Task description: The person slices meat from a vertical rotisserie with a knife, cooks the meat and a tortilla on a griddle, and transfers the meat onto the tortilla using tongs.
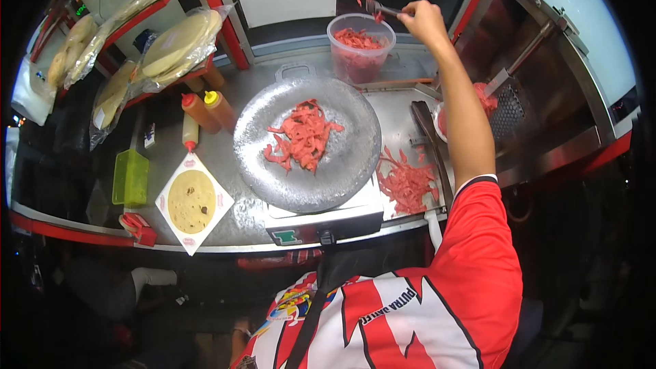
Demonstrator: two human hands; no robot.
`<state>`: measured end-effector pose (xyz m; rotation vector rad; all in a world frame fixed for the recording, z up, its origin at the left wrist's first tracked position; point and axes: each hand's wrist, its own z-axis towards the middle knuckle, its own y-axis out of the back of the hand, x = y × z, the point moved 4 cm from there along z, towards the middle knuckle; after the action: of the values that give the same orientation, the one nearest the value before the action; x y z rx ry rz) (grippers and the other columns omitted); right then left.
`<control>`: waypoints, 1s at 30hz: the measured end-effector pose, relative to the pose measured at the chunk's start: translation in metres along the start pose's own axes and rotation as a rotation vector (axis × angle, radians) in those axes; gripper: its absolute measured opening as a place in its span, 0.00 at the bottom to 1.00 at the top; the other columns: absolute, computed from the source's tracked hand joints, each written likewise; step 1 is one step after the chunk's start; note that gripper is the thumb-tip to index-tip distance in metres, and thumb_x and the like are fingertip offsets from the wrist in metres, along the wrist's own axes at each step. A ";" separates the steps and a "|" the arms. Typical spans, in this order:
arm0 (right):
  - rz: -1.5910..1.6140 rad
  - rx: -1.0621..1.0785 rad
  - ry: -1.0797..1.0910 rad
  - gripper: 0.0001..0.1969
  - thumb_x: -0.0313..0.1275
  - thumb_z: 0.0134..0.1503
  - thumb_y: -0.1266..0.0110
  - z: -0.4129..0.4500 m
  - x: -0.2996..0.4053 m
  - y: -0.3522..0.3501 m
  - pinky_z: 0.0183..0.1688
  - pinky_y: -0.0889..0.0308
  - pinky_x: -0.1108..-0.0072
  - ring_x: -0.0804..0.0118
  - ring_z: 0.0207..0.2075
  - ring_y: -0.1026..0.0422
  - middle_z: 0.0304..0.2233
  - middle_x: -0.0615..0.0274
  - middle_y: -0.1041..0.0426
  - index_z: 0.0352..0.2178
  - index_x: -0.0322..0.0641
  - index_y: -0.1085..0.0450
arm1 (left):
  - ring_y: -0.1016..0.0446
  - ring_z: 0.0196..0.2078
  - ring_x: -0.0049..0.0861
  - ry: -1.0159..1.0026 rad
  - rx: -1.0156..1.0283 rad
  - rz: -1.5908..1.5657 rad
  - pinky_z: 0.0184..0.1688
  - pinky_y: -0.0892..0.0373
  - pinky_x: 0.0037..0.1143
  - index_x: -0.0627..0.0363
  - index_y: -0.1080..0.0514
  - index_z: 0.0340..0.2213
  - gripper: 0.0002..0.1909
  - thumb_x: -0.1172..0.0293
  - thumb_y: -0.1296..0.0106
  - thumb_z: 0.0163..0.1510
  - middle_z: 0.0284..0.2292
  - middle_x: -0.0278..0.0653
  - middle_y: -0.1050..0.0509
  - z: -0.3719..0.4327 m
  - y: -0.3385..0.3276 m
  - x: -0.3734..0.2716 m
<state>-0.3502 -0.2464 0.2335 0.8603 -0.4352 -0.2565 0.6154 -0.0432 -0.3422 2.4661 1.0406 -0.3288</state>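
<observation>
My right hand (424, 18) is closed on the handle of metal tongs (379, 8), above and right of a clear plastic tub (361, 59) of red sliced meat. Shreds of meat cling to the tips of the tongs. A heap of the same red meat (306, 133) lies in the middle of a wide metal griddle pan (259, 174) on a stove (328, 223). Left of the stove, a round flatbread (191, 202) rests on a white printed paper (221, 200). My left hand is out of view.
Loose meat strips (407, 187) lie on a metal tray beside a long dark utensil (430, 133). Sauce bottles (197, 111), a green plastic box (130, 178) and a red tape dispenser (139, 229) stand at the left. Bagged flatbreads (179, 46) fill shelves. A vertical meat spit (484, 97) stands right.
</observation>
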 end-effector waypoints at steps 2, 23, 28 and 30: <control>0.057 0.029 0.041 0.15 0.36 0.53 0.34 -0.014 0.017 0.033 0.47 0.24 0.66 0.46 0.40 0.18 0.36 0.43 0.18 0.38 0.36 0.18 | 0.19 0.27 0.31 0.023 -0.007 -0.024 0.27 0.22 0.35 0.53 0.24 0.36 0.10 0.63 0.52 0.65 0.28 0.39 0.21 0.013 0.008 -0.003; 0.262 0.559 0.428 0.16 0.30 0.51 0.32 -0.204 0.152 0.025 0.42 0.28 0.60 0.41 0.37 0.23 0.33 0.46 0.24 0.41 0.33 0.21 | 0.20 0.31 0.30 -0.352 0.060 0.272 0.28 0.23 0.33 0.50 0.25 0.41 0.09 0.62 0.49 0.65 0.33 0.39 0.19 0.050 0.033 -0.053; 0.193 0.386 0.251 0.21 0.37 0.50 0.31 -0.111 0.107 0.056 0.48 0.25 0.65 0.46 0.43 0.19 0.39 0.42 0.19 0.41 0.30 0.20 | 0.18 0.36 0.36 -0.415 0.123 0.743 0.38 0.22 0.36 0.49 0.21 0.35 0.07 0.64 0.45 0.56 0.36 0.42 0.17 0.022 0.018 -0.049; 0.045 0.328 0.114 0.23 0.39 0.49 0.31 -0.052 0.063 0.026 0.49 0.25 0.64 0.44 0.43 0.18 0.38 0.38 0.19 0.41 0.29 0.20 | 0.19 0.38 0.37 -0.509 0.026 1.079 0.40 0.22 0.36 0.49 0.21 0.33 0.08 0.63 0.43 0.51 0.36 0.42 0.18 0.014 0.012 -0.051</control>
<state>-0.2694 -0.2192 0.2407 1.1785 -0.3950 -0.0939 0.5889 -0.0890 -0.3319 2.3714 -0.5142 -0.5368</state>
